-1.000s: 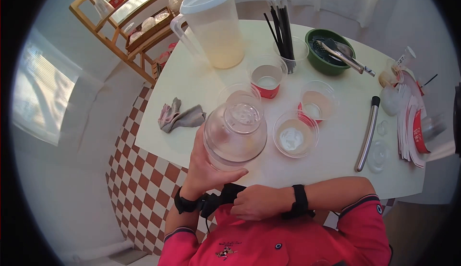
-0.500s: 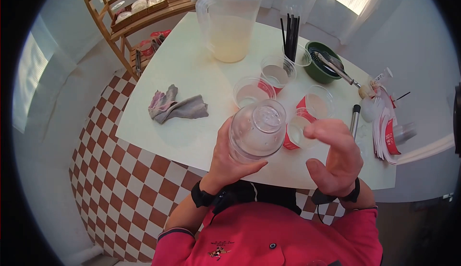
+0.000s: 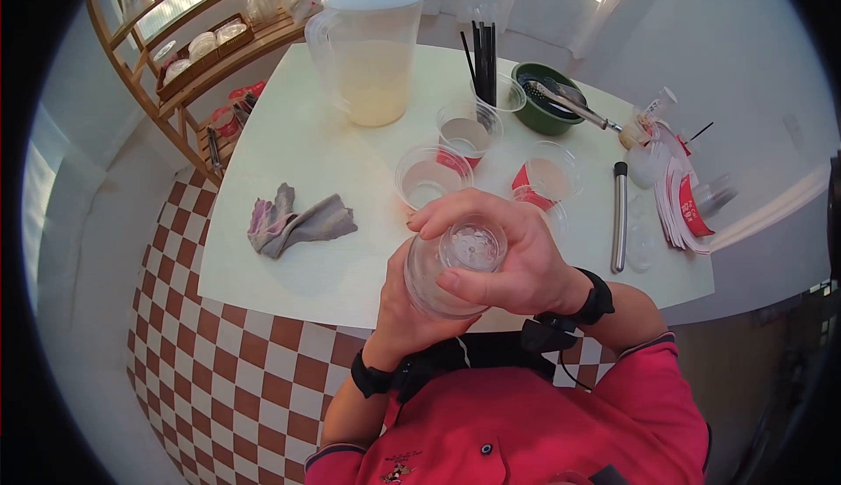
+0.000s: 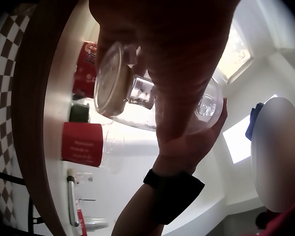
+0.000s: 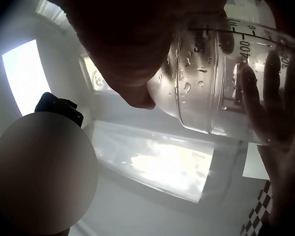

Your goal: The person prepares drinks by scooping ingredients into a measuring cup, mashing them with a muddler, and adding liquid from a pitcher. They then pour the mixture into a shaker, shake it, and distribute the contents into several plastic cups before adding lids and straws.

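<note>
A clear plastic cocktail shaker (image 3: 423,282) with black measuring marks is held over the table's near edge, in front of the pink shirt. Its rounded cap (image 3: 474,246) points up toward the head camera. My left hand (image 3: 396,308) grips the body from the left. From the other side my right hand (image 3: 530,261) curls over the shoulder and cap, thumb at the near side. In the right wrist view, droplets cling to the shaker (image 5: 199,91), and fingers show through its wall. A clear block like ice shows within the shaker (image 4: 113,81) in the left wrist view.
Several clear cups with red bands, one a cup (image 3: 427,189), stand beyond the hands. Behind are a lidded pitcher (image 3: 375,73), black straws (image 3: 484,60) and a green bowl (image 3: 541,121) with utensils. A grey cloth (image 3: 307,226) lies left, a muddler (image 3: 620,222) right.
My right hand rose from the shirt, opened beside the shaker, then closed over its cap and shoulder. My left hand kept its grip throughout. The head view has shifted.
</note>
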The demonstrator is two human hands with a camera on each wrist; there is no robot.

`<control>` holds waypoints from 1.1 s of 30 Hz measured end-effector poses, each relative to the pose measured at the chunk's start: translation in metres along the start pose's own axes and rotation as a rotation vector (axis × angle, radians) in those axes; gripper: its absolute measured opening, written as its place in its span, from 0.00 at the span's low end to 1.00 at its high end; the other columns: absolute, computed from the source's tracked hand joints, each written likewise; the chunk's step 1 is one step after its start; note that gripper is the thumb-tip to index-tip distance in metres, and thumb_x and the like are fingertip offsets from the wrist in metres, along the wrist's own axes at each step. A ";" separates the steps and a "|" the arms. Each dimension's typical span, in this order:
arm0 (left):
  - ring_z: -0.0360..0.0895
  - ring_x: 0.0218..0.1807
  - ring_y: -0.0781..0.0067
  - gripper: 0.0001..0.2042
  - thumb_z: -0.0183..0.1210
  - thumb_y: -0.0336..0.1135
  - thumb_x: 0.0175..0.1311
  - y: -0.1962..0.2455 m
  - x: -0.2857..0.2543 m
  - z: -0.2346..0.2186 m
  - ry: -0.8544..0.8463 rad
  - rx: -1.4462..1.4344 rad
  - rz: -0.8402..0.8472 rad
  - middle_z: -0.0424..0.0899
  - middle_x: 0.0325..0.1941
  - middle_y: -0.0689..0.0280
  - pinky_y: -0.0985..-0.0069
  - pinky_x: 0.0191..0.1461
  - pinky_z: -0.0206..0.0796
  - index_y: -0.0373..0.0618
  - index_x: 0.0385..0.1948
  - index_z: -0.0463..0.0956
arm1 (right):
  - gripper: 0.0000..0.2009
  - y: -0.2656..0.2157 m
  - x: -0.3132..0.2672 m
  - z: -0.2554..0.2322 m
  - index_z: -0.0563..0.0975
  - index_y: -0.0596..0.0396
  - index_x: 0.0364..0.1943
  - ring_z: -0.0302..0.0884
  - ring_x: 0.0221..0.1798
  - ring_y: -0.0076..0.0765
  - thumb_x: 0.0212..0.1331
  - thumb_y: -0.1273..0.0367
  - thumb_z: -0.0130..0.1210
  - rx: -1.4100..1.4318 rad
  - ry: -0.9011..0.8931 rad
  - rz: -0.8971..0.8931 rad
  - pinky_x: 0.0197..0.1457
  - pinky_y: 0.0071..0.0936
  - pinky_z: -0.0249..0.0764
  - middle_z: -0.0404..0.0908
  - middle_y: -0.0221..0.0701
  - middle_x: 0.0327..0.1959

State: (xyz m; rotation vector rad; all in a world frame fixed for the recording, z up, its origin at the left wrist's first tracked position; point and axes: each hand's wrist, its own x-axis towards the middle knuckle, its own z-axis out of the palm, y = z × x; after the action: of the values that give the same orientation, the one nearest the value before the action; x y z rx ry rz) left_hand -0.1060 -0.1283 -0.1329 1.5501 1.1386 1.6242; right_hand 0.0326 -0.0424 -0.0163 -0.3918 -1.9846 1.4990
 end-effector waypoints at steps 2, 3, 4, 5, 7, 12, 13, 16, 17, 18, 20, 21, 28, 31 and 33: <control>0.76 0.63 0.59 0.52 0.82 0.37 0.38 0.000 -0.002 -0.005 -0.059 -0.045 -0.021 0.73 0.63 0.54 0.65 0.64 0.70 0.39 0.68 0.57 | 0.18 0.000 -0.004 0.000 0.78 0.59 0.49 0.75 0.61 0.34 0.53 0.71 0.65 0.045 0.028 -0.001 0.65 0.33 0.69 0.80 0.37 0.53; 0.75 0.63 0.60 0.52 0.82 0.37 0.37 0.000 -0.002 -0.008 -0.092 -0.053 -0.046 0.73 0.63 0.54 0.65 0.64 0.70 0.39 0.68 0.58 | 0.17 0.002 -0.008 -0.002 0.78 0.59 0.48 0.75 0.61 0.34 0.53 0.71 0.64 0.074 0.043 0.000 0.65 0.33 0.69 0.80 0.38 0.53; 0.75 0.63 0.60 0.52 0.82 0.37 0.37 -0.001 -0.002 -0.009 -0.123 -0.064 -0.076 0.73 0.64 0.55 0.65 0.65 0.69 0.39 0.68 0.58 | 0.17 0.003 -0.012 -0.003 0.78 0.59 0.48 0.76 0.60 0.35 0.53 0.71 0.64 0.105 0.056 0.008 0.66 0.34 0.69 0.80 0.38 0.52; 0.75 0.64 0.61 0.52 0.82 0.37 0.37 -0.001 -0.003 -0.009 -0.152 -0.076 -0.111 0.73 0.64 0.55 0.65 0.65 0.69 0.39 0.68 0.58 | 0.16 0.004 -0.016 -0.002 0.78 0.59 0.47 0.76 0.60 0.35 0.53 0.71 0.63 0.128 0.071 0.007 0.66 0.34 0.69 0.80 0.38 0.52; 0.74 0.64 0.61 0.53 0.82 0.38 0.36 -0.003 -0.001 -0.009 -0.196 -0.124 -0.083 0.74 0.64 0.56 0.65 0.66 0.68 0.40 0.69 0.58 | 0.16 0.005 -0.020 -0.004 0.78 0.59 0.46 0.77 0.59 0.36 0.53 0.71 0.63 0.174 0.089 0.012 0.66 0.35 0.70 0.81 0.40 0.51; 0.73 0.65 0.62 0.53 0.82 0.39 0.36 0.006 0.006 -0.009 -0.270 -0.198 -0.163 0.74 0.64 0.56 0.67 0.69 0.64 0.40 0.69 0.59 | 0.17 0.010 -0.023 -0.018 0.77 0.59 0.43 0.77 0.58 0.41 0.52 0.66 0.65 0.152 0.073 -0.089 0.65 0.39 0.71 0.81 0.42 0.49; 0.73 0.65 0.62 0.53 0.82 0.39 0.36 0.008 0.008 -0.010 -0.285 -0.215 -0.165 0.74 0.64 0.56 0.67 0.69 0.64 0.39 0.69 0.59 | 0.17 0.009 -0.024 -0.019 0.77 0.59 0.43 0.77 0.58 0.42 0.51 0.66 0.65 0.157 0.065 -0.121 0.65 0.40 0.71 0.81 0.42 0.49; 0.72 0.66 0.63 0.53 0.82 0.39 0.36 0.012 0.011 -0.010 -0.325 -0.254 -0.170 0.73 0.64 0.56 0.67 0.69 0.63 0.39 0.69 0.59 | 0.17 0.007 -0.025 -0.024 0.76 0.59 0.41 0.78 0.58 0.42 0.52 0.63 0.65 0.174 0.056 -0.135 0.65 0.41 0.71 0.81 0.42 0.48; 0.72 0.66 0.63 0.53 0.82 0.39 0.36 0.012 0.012 -0.009 -0.331 -0.256 -0.166 0.74 0.64 0.56 0.67 0.69 0.63 0.39 0.69 0.59 | 0.17 0.007 -0.024 -0.026 0.76 0.59 0.41 0.78 0.58 0.42 0.52 0.63 0.66 0.186 0.044 -0.141 0.65 0.41 0.71 0.81 0.42 0.48; 0.72 0.66 0.63 0.53 0.82 0.39 0.35 0.012 0.013 -0.008 -0.339 -0.260 -0.162 0.74 0.64 0.56 0.67 0.69 0.64 0.39 0.69 0.59 | 0.19 0.006 -0.022 -0.028 0.76 0.59 0.43 0.77 0.58 0.42 0.52 0.63 0.66 0.187 0.051 -0.112 0.65 0.40 0.71 0.80 0.42 0.49; 0.74 0.65 0.62 0.53 0.82 0.39 0.35 0.014 0.012 -0.001 -0.281 -0.226 -0.136 0.74 0.63 0.55 0.67 0.67 0.66 0.39 0.69 0.59 | 0.22 0.002 -0.021 -0.029 0.76 0.61 0.46 0.77 0.59 0.41 0.52 0.62 0.67 0.189 0.071 -0.034 0.65 0.38 0.71 0.80 0.42 0.51; 0.74 0.64 0.61 0.53 0.82 0.40 0.35 0.015 0.012 0.002 -0.254 -0.207 -0.119 0.75 0.63 0.55 0.67 0.67 0.67 0.39 0.69 0.59 | 0.24 -0.001 -0.021 -0.029 0.76 0.61 0.48 0.77 0.59 0.41 0.51 0.62 0.68 0.191 0.081 0.010 0.65 0.37 0.71 0.79 0.41 0.52; 0.78 0.59 0.57 0.51 0.82 0.41 0.35 0.012 0.002 0.004 -0.198 0.082 -0.133 0.77 0.59 0.54 0.64 0.61 0.72 0.40 0.66 0.60 | 0.25 0.005 -0.041 -0.028 0.77 0.60 0.54 0.77 0.58 0.36 0.50 0.68 0.70 0.187 0.041 0.054 0.62 0.33 0.72 0.79 0.37 0.55; 0.78 0.58 0.57 0.52 0.82 0.42 0.32 0.011 -0.010 0.001 -0.254 0.110 -0.162 0.77 0.58 0.55 0.64 0.59 0.72 0.40 0.65 0.61 | 0.20 0.007 -0.048 -0.027 0.80 0.59 0.50 0.77 0.57 0.35 0.50 0.71 0.69 0.273 0.040 -0.014 0.61 0.33 0.72 0.79 0.37 0.53; 0.78 0.58 0.61 0.52 0.83 0.42 0.28 0.013 -0.010 0.000 -0.298 -0.016 -0.296 0.78 0.58 0.57 0.65 0.58 0.71 0.41 0.64 0.64 | 0.18 0.007 -0.051 -0.027 0.81 0.59 0.47 0.78 0.57 0.35 0.50 0.72 0.69 0.335 0.026 -0.019 0.60 0.33 0.73 0.80 0.37 0.52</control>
State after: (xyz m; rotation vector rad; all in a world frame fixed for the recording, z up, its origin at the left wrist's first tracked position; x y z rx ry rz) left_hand -0.1027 -0.1425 -0.1259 1.4735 1.1246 1.1624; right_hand 0.0875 -0.0484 -0.0334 -0.2466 -1.6712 1.7647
